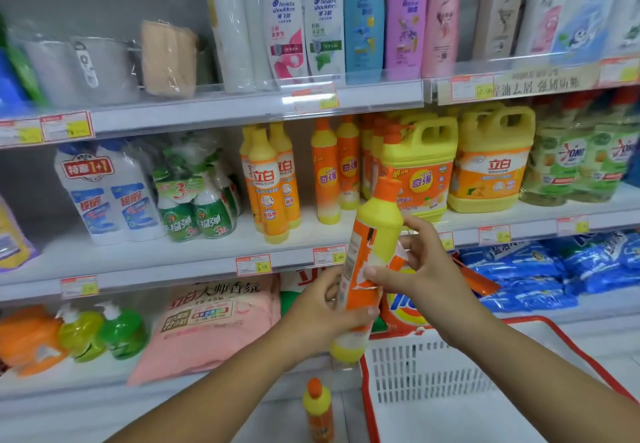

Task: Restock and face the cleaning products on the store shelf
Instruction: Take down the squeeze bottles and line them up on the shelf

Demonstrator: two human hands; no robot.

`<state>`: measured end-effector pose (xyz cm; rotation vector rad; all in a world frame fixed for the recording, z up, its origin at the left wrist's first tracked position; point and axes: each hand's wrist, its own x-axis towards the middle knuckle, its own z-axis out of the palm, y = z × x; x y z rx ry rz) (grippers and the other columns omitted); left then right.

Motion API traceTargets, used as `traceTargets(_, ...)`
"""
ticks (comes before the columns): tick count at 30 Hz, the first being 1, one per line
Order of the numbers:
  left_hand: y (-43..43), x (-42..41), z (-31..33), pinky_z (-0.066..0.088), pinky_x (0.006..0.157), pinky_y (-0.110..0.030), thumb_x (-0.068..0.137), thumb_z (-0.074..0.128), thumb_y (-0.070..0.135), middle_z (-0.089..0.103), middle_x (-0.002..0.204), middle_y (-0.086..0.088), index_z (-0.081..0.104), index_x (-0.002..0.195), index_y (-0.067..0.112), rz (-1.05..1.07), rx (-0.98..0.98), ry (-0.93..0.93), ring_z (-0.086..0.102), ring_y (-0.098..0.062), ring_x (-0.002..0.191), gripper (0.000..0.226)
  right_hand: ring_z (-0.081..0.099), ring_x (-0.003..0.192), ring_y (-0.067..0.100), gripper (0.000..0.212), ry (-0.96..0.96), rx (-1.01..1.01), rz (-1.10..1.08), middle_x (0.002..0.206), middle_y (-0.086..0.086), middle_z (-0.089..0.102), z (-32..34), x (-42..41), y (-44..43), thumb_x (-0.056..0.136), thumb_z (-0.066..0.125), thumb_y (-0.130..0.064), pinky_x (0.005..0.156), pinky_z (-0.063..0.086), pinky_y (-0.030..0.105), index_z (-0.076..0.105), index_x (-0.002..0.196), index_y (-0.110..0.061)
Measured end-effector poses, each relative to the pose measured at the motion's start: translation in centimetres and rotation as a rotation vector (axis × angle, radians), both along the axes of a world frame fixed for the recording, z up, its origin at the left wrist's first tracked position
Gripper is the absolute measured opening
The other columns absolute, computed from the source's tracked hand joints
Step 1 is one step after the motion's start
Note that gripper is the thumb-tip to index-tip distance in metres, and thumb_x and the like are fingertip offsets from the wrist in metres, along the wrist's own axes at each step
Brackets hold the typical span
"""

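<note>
Orange-and-yellow dish-soap bottle (377,221) is held tilted before the middle shelf (138,259). The left grip (322,311) wraps its lower body and the right grip (426,269) pinches its label. The label looks torn; tugging could rip it further, and a careless push-in might topple the standing bottles (273,193).

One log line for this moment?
stage: orange-yellow bottle held, unshelved | left hand: grips it near base | right hand: grips its middle | basket: lower right | second bottle: upright below

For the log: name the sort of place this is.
A shop's cleaning-goods aisle, most likely: price tags on shelf edges, rows of dish-soap bottles, a red-rimmed basket.
</note>
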<state>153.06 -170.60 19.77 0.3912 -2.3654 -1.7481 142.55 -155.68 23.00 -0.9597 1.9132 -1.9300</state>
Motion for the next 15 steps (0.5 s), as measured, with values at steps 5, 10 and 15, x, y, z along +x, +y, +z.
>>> traceTargets(5,-0.4,-0.1,-1.0,0.053,0.089,-0.018,0.069,0.089,0.021,0.072,0.112,0.015,0.056,0.123,0.038,0.053,-0.091,0.053,0.067,-0.001,0.104,0.065,0.068,0.093,-0.003,0.045,-0.023,-0.039,0.101,0.1,-0.021,0.068,1.1,-0.2,0.5,0.072,0.068,-0.047,0.069,0.055,0.016,0.051,0.112,-0.058)
traceTargets(10,-0.6,0.4,-1.1,0.048,0.073,-0.005,0.068,0.089,0.027,0.069,0.105,0.024,0.054,0.113,0.046,0.067,-0.235,0.044,0.062,0.013,0.095,0.06,0.07,0.099,0.009,0.035,-0.004,-0.063,0.04,0.106,-0.011,0.073,1.6,-1.0,0.7,0.068,0.069,-0.049,0.08,0.057,0.035,0.07,0.102,-0.044)
traceTargets(15,-0.9,1.0,-1.2,0.057,0.084,-0.025,0.065,0.088,0.04,0.068,0.103,0.03,0.051,0.115,0.05,0.118,-0.338,0.031,0.065,0.009,0.093,0.063,0.071,0.101,0.016,0.038,-0.075,-0.098,0.072,0.105,-0.007,0.075,1.9,-1.3,0.8,0.075,0.064,-0.044,0.08,0.059,0.031,0.068,0.112,-0.037)
